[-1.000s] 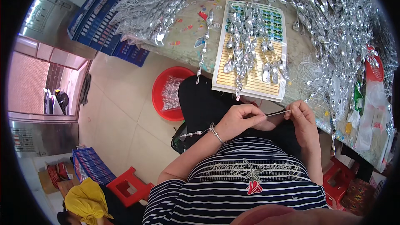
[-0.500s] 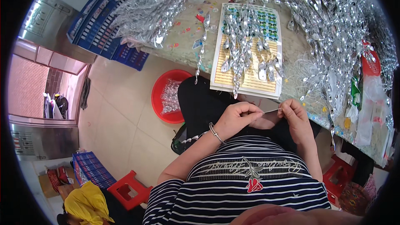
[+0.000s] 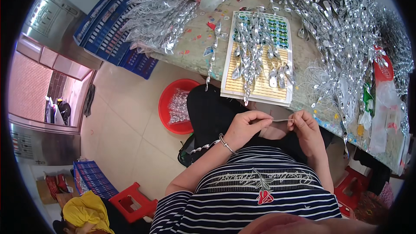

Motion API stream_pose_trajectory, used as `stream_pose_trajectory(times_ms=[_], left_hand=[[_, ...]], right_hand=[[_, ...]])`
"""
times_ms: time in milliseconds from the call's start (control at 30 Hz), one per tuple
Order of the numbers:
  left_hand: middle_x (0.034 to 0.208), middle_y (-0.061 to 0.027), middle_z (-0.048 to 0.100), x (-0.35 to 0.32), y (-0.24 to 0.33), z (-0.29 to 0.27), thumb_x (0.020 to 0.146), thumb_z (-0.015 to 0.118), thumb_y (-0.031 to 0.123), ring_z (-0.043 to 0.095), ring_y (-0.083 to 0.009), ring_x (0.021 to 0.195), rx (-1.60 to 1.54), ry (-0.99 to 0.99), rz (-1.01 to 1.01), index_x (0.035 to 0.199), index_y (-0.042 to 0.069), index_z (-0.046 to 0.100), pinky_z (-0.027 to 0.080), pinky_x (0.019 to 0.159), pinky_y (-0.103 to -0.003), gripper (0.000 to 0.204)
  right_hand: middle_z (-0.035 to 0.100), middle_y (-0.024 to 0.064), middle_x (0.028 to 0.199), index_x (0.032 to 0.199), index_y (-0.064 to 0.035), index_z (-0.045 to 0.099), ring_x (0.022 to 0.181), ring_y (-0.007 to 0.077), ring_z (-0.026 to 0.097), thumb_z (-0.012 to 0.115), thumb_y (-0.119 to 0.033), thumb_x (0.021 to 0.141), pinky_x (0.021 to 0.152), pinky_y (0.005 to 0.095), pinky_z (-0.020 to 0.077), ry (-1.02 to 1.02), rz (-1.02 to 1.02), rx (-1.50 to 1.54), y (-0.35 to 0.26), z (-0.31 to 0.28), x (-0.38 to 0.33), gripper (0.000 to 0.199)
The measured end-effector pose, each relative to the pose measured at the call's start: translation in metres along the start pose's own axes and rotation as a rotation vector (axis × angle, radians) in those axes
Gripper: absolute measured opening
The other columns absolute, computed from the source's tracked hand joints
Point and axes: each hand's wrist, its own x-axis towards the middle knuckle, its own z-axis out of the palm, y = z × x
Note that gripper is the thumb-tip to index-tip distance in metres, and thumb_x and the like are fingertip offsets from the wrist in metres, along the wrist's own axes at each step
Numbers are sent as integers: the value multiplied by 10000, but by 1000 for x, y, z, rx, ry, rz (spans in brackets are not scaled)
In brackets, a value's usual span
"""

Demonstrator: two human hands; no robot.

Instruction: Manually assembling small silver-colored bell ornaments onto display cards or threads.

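One thin pale strand, held nearly level between two bare hands, near the front edge of the table. Left hand: thumb and forefinger pinched narrow on the left end of the visible span. Right hand: thumb and fingers closed on the right end, tips near the left ones but apart. On the left wrist, one metal bangle; just beside the left forearm, one twisted silver strip, link to the strand impossible to tell.

On the table: one stack of sheets, green ovals above, yellow stripes below, with several silver spirals laid across. Left of it, a single hanging spiral, lower end past the edge. Far left, plastic-wrapped silver bundles beside blue crates. To the right, one large silver heap and tangled white threads.

On the floor: one red basin containing a clear bag of silver pieces; one red stool.
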Motion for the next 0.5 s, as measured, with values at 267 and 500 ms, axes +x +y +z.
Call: stream_pose_trajectory(times_ms=[267,500], left_hand=[[869,-9,663,-4,-3,3,851,654,98,578,-42,768,18,-9,-23,971,11,676,473,710,-187,150],[865,-7,659,-2,-11,-2,855,650,100,573,-40,758,10,10,10,964,10,672,471,702,-184,143]], right_hand=[[635,66,889,906,-57,545,751,85,516,504,-189,957,736,219,409,-63,-12,125,4,1,-2,148],[652,80,893,909,-59,552,717,81,502,494,-184,962,714,217,405,-7,10,87,5,9,5,147]])
